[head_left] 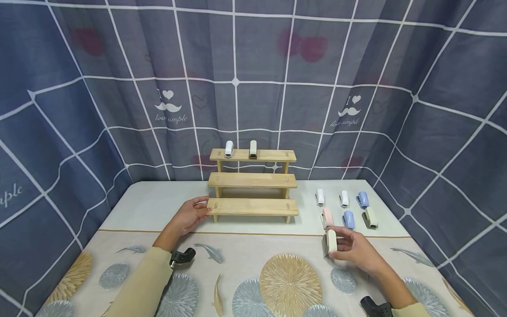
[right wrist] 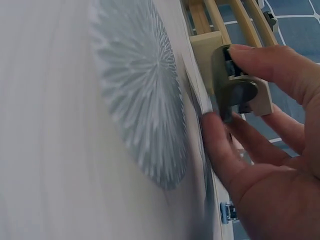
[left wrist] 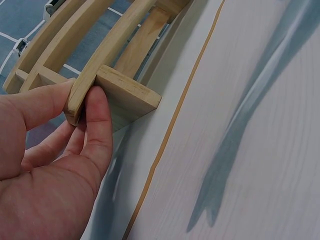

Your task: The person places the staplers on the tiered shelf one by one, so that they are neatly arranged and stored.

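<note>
A three-tier wooden stand (head_left: 252,180) stands at the table's back. My left hand (head_left: 192,214) pinches the left end of its lowest board (left wrist: 82,87), thumb above and fingers beneath. To the right, my right hand (head_left: 354,248) holds a small cream stapler (head_left: 331,243) between thumb and fingers, close over the cloth. In the right wrist view that stapler shows its dark olive base (right wrist: 220,75) towards the camera. On the top board sit a white stapler (head_left: 229,149) and a cream stapler (head_left: 253,149). The middle and lowest boards carry nothing.
Just beyond my right hand stand several more staplers: a pink one (head_left: 326,218), a blue one (head_left: 348,219), a cream one (head_left: 370,217), another blue one (head_left: 362,199) and two white ones (head_left: 320,197). A checked curtain (head_left: 257,105) encloses the table's back and sides.
</note>
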### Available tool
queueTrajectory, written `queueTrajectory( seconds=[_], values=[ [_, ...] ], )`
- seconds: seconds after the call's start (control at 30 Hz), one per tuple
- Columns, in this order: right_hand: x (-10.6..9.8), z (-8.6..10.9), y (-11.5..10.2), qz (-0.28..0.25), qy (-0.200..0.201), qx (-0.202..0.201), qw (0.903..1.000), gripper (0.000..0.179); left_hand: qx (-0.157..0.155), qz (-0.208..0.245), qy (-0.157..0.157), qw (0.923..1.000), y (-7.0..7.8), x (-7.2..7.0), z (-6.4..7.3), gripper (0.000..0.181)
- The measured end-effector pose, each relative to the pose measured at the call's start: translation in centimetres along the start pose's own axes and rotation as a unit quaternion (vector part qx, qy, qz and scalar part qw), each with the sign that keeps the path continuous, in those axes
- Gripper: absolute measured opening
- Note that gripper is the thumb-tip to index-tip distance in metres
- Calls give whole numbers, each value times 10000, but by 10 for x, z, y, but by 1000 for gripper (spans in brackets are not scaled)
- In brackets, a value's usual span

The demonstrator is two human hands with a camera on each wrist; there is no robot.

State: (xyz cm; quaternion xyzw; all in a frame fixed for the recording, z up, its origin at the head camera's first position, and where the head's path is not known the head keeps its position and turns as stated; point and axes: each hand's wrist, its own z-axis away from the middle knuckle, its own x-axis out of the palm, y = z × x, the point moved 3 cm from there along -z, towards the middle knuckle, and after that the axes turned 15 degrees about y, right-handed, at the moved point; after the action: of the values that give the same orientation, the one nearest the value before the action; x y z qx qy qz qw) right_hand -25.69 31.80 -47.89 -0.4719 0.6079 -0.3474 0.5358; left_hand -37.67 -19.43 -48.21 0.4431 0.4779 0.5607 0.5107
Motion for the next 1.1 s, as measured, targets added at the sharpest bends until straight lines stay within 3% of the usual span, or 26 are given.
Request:
queueTrajectory(
  seconds=[0.27, 0.57, 0.83, 1.1],
  values=[
    [8, -2, 1, -734, 116, 328, 9967, 79, 55, -10, -14, 10000, 0, 0, 0, 62],
    [22, -5, -4, -1600, -259, 391, 9860, 79, 106, 10, -64, 9999, -4, -1, -2, 62],
    [32, -10, -11, -1724, -200, 741, 9820, 80, 93, -27, -31, 9999, -2, -1, -1, 63],
    [41, -17, -17, -1704, -191, 800, 9819, 83, 91, 61, -89, 9999, -4, 0, 0, 63]
  ],
)
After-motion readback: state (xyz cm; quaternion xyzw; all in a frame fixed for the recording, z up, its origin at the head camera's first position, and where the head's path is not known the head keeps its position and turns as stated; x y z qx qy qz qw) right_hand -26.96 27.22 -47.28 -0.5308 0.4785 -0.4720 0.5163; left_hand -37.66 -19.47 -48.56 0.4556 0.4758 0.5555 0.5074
